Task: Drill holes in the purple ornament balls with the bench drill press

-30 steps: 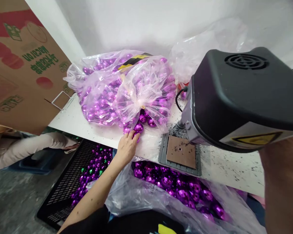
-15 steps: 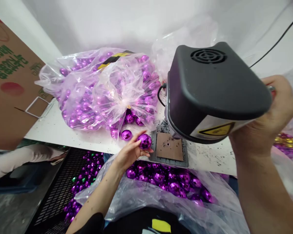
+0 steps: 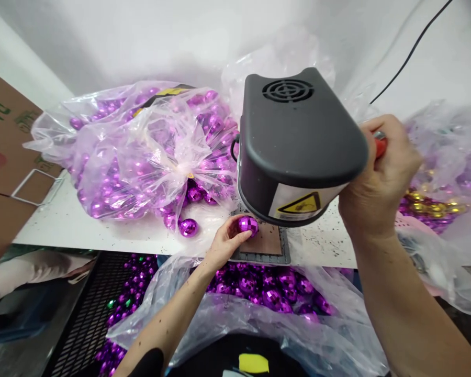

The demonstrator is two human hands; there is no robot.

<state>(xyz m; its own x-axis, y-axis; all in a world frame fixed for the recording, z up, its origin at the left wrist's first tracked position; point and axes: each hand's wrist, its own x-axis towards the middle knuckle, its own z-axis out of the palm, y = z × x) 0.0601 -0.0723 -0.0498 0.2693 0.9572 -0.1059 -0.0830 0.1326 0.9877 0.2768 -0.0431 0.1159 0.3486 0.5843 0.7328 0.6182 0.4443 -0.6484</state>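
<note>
The left hand (image 3: 224, 244) reaches in from below the table's front edge. Its thumb and fingertips are closed around a small purple mirror-faceted ball (image 3: 248, 225). It holds the ball on the brown pad of a grey base plate (image 3: 270, 246), near the middle of the front edge. The ball sits directly beneath the overhanging head of a black-hooded machine (image 3: 298, 136), which has a round vent on top and a yellow warning label (image 3: 303, 201) on its pale underside.

The right hand (image 3: 377, 178) is at the machine's right side, fingers wrapped tightly around a red handle (image 3: 380, 148), of which only the tip shows.

On the white speckled table (image 3: 74, 233), left of the machine, lies a large clear plastic bag of purple balls (image 3: 141, 152), knotted at its mouth. A loose purple ball (image 3: 188, 227) lies just in front of it, near the front edge and apart from the left hand. Toward the table's right edge, a second clear bag (image 3: 435, 204) holds gold and purple balls.

Below the front edge, an open plastic bag of more purple balls (image 3: 267, 293) rests against the person's lap. Left of it, a black slatted crate (image 3: 98, 309) holds purple balls and a few green ones. A brown cardboard box (image 3: 3, 157) stands off the table's left edge. A black cable (image 3: 408, 52) runs up the white wall behind the machine.
</note>
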